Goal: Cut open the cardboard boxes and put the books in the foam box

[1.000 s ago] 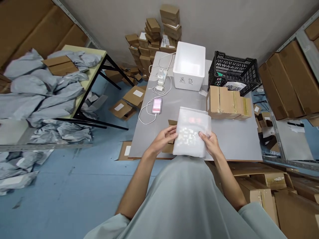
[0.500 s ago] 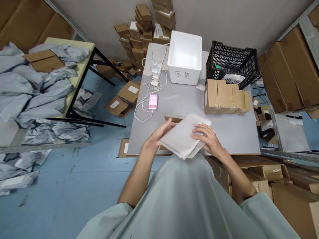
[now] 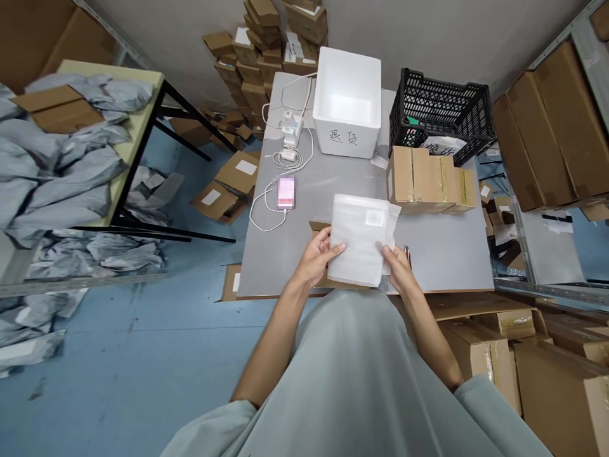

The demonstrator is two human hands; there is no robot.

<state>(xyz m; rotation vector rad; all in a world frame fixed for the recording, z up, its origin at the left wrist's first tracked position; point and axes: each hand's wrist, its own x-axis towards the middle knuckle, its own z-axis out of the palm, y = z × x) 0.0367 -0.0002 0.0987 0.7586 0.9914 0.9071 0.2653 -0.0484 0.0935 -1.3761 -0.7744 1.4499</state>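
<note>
Lying flat between two hands, above the near edge of the worktable: one white pouch [image 3: 354,251], small square label [image 3: 373,218] toward its upper right. Left hand [image 3: 316,259] clamped on its left edge, thumb on top; right hand [image 3: 399,270] gripping its right side, where a pale sheet [image 3: 394,219] juts out. Beneath, mostly hidden: brown cardboard [image 3: 320,225]. Worktable [image 3: 442,254]: grey top. On it, left: phone [image 3: 286,192], lit screen blurred, with white cable [image 3: 252,212]; farther back, power strip [image 3: 292,130]. At rear: white box [image 3: 328,147], front hand-lettered; right of it, black crate [image 3: 445,100], brown cartons [image 3: 428,181] in front. Room: grey wall [image 3: 404,32], small boxes [image 3: 257,57] stacked against it; blue floor [image 3: 157,355]; at left, pale yellow table [image 3: 134,130] heaped with grey bags [image 3: 71,171]; at right, large cartons [image 3: 542,127] beside a metal upright [image 3: 588,60]; lower right, more cardboard boxes [image 3: 552,387].
</note>
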